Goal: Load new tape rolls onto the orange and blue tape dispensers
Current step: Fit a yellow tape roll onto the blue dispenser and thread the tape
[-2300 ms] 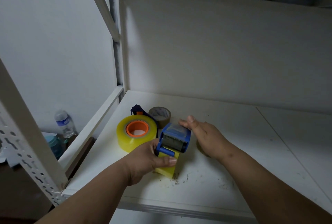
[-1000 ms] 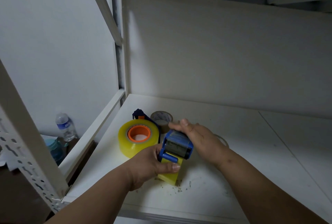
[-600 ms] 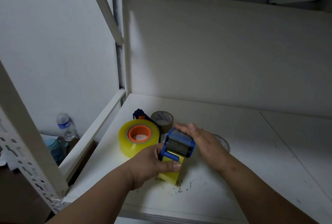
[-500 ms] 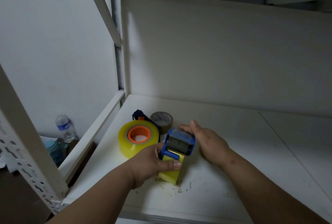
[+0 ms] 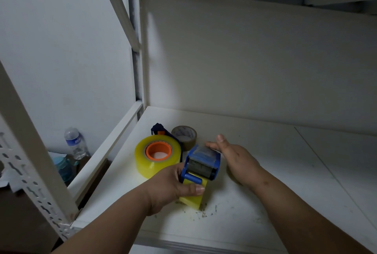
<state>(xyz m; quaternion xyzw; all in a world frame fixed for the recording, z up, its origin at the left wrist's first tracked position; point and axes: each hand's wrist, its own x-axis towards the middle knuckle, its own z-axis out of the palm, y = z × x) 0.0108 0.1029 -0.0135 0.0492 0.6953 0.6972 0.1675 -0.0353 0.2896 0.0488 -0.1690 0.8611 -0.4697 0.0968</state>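
Note:
A blue tape dispenser stands on a white shelf with a yellow tape roll in it. My left hand grips that roll and the dispenser's lower part, thumb across the front. My right hand lies against the dispenser's right side with its fingers straight and held together. To the left lies a large yellowish tape roll on the orange hub of the orange dispenser, whose dark blue handle pokes out behind. A brown tape roll sits behind.
White rack posts and a side rail border the shelf on the left. Beyond the rail, lower down, stand a water bottle and a teal cup. Bits of debris lie on the shelf in front of the dispenser.
My right hand has slid off the top of the blue dispenser to its right side and its fingers have straightened. My left hand keeps the same hold.

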